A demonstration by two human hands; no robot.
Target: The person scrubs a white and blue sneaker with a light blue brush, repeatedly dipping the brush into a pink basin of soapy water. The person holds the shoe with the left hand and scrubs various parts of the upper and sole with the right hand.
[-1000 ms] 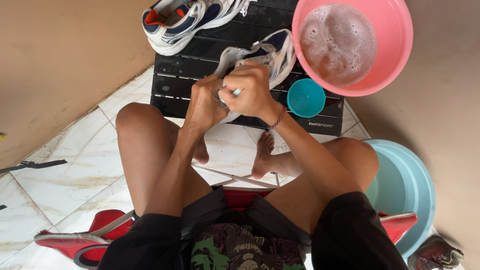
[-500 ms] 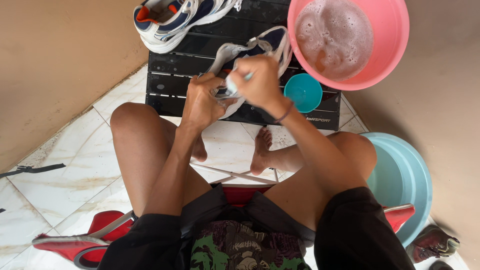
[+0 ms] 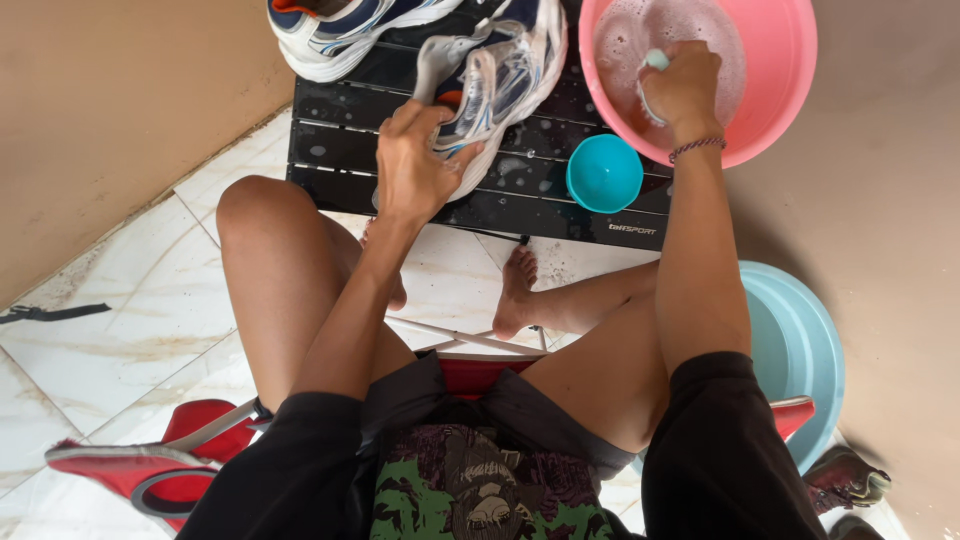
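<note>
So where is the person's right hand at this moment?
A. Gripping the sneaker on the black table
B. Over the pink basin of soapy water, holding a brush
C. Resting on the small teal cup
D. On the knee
B: the right hand is over the foamy water in the pink basin, gripping a light-handled brush, while the left hand holds the sneaker.

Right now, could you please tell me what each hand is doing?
Left hand: closed on the sneaker on the black table.
Right hand: closed on a brush over the pink basin.
</note>
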